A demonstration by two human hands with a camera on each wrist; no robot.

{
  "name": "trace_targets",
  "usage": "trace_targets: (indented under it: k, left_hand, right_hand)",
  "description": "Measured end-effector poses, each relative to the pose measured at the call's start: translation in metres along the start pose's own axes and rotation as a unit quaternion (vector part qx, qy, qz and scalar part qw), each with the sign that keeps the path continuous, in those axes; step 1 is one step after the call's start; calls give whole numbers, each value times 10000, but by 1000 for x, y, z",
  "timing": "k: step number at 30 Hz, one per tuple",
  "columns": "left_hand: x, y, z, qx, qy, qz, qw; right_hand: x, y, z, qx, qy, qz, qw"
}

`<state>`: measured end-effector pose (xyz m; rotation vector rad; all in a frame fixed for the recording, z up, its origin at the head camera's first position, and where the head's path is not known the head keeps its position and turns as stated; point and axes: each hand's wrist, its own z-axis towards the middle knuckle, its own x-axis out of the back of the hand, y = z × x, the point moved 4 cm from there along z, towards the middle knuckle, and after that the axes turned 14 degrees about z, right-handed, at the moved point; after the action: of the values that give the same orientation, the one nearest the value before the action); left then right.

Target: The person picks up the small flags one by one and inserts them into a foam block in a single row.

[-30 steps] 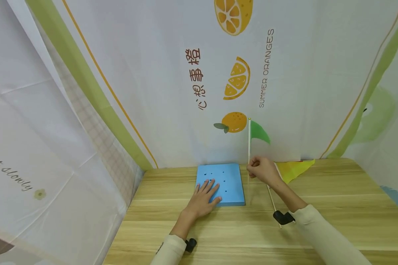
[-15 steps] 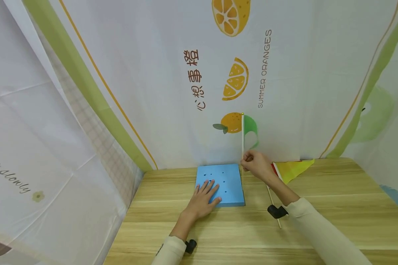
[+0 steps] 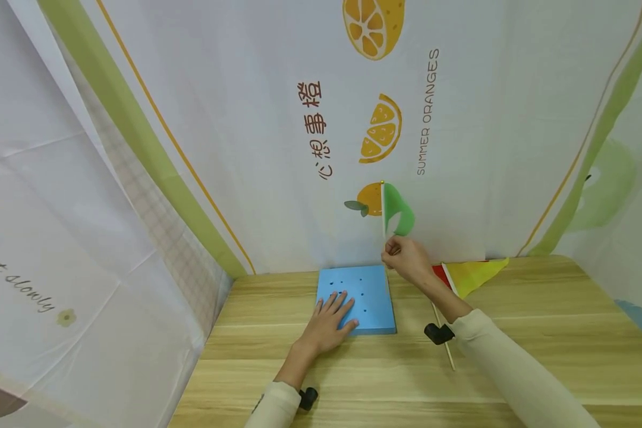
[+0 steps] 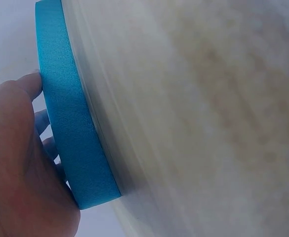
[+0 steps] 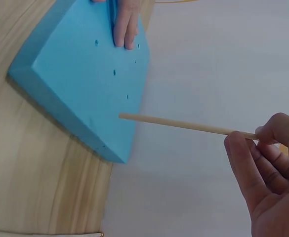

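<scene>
A blue foam block [image 3: 377,318] with several small holes in its top lies flat on the wooden table. My left hand [image 3: 326,327] rests on it with spread, straight fingers; the left wrist view shows the thumb at the edge of the foam block [image 4: 72,108]. Above the block's far right corner, my right hand [image 3: 409,260] pinches the stick of a green flag [image 3: 398,208] between thumb and fingertips. In the right wrist view the bare wooden stick [image 5: 179,124] points at the block, its lower tip close to the top surface. Whether the tip touches, I cannot tell.
A yellow flag [image 3: 473,276] on a wooden stick lies on the table [image 3: 535,333] to the right, partly under my right forearm. Some red cloth [image 3: 440,273] shows beside it. A white curtain [image 3: 267,196] printed with oranges hangs behind the table.
My right hand has moved left with the green flag, from right of the foam block to above its far right part. The left hand has stayed in place.
</scene>
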<state>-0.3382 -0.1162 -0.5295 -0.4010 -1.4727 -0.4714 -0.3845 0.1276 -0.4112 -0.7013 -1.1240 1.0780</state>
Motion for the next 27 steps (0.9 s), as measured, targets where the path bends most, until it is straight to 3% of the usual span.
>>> trace_targets:
  k: [15, 27]
  left_hand:
    - [-3, -2, -2, 60, -8, -34, 10000]
    - [-2, -2, 0, 24, 21, -20, 10000]
  right_hand:
    - [-29, -14, 20, 329, 42, -321, 9989]
    - [-43, -11, 33, 374, 79, -409, 9984]
